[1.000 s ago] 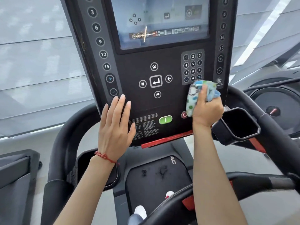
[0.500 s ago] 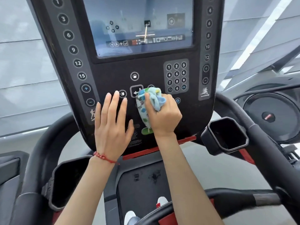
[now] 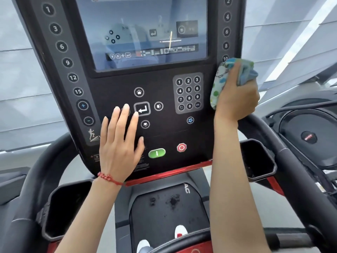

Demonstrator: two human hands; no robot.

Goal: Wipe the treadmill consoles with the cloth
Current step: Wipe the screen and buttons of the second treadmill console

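A bunched patterned cloth (image 3: 218, 84) is gripped by the right hand (image 3: 237, 99) right of the console's keypad (image 3: 188, 93), while the left hand (image 3: 119, 143) is laid flat, fingers straight, left of it.

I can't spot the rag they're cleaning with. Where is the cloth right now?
In the head view, the patterned cloth is bunched in the right hand, pressed against the treadmill console's right edge, just right of the number keypad.

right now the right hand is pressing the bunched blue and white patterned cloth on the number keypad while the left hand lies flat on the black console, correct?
Not quite. The head view shows the right hand holding the bunched blue and white patterned cloth against the console's right edge strip, beside the number keypad, not on it. The left hand does lie flat on the black console.
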